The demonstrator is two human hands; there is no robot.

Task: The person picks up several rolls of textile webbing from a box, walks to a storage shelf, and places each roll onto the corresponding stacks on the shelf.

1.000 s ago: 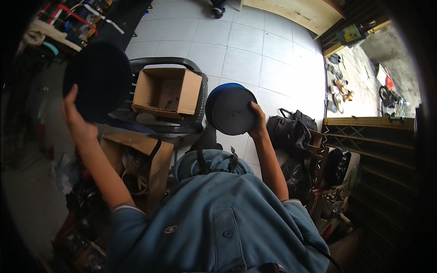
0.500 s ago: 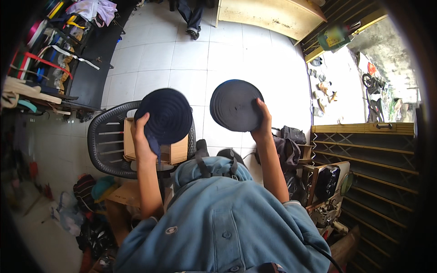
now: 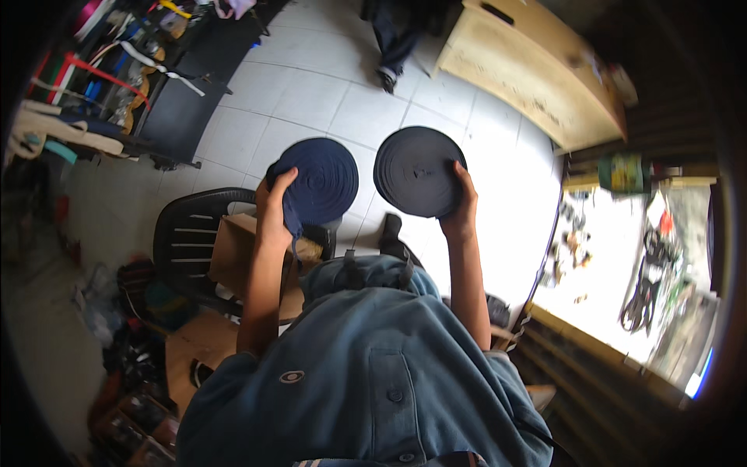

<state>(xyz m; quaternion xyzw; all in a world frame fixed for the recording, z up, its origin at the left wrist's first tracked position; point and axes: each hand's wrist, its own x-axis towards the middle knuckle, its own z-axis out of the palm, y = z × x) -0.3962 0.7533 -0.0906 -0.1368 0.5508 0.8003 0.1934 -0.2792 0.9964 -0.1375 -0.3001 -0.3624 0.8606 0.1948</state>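
Note:
My left hand [image 3: 275, 206] grips a flat coiled roll of navy blue fabric tape [image 3: 320, 180] by its left edge, thumb on top. A loose end of the tape hangs down beside my wrist. In my right hand [image 3: 462, 204] is a dark grey roll of the same kind [image 3: 419, 171], pinched at its right edge with the thumb over the face. Both rolls are held up in front of my body, side by side with a small gap between them. Below the navy roll, an opened cardboard box [image 3: 233, 247] rests on a black plastic chair [image 3: 175, 233].
Left stands a black rack [image 3: 191, 97] with ribbons and straps in several colours. A pale wooden desk [image 3: 533, 82] is at the far right, and a person's leg and shoe [image 3: 387, 58] are at the far side. A doorway with a folding gate [image 3: 615, 389] lies on the right.
The view has turned, so the room appears rotated clockwise. The two rolls have come closer together, and both hands keep their hold. One of my feet has stepped forward.

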